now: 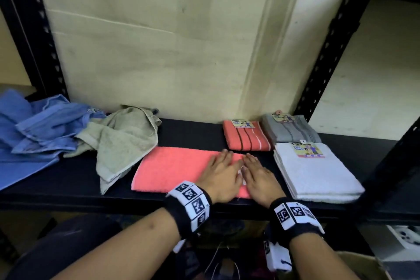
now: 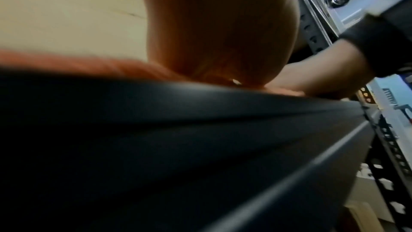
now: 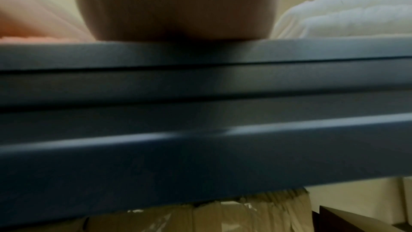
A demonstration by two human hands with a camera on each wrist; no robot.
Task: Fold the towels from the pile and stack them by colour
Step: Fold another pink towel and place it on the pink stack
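Note:
A coral towel (image 1: 172,167) lies folded into a long strip on the black shelf (image 1: 68,179). My left hand (image 1: 221,171) and my right hand (image 1: 260,174) lie side by side on its right end, fingers straight, pressing it flat. In the left wrist view the heel of my left hand (image 2: 214,29) rests on the coral towel (image 2: 73,63), and my right hand (image 2: 316,71) shows beside it. The right wrist view shows my right hand's heel (image 3: 178,6) on the shelf edge (image 3: 200,54). A loose pile of blue towels (image 1: 38,129) and a grey-green towel (image 1: 120,141) sits to the left.
Folded stacks stand at the right: coral striped (image 1: 246,136), grey (image 1: 288,130) and white (image 1: 316,171), also seen as white towels (image 3: 347,11) beside my right wrist. Black slotted uprights (image 1: 327,48) frame the shelf. Boxes sit below the shelf.

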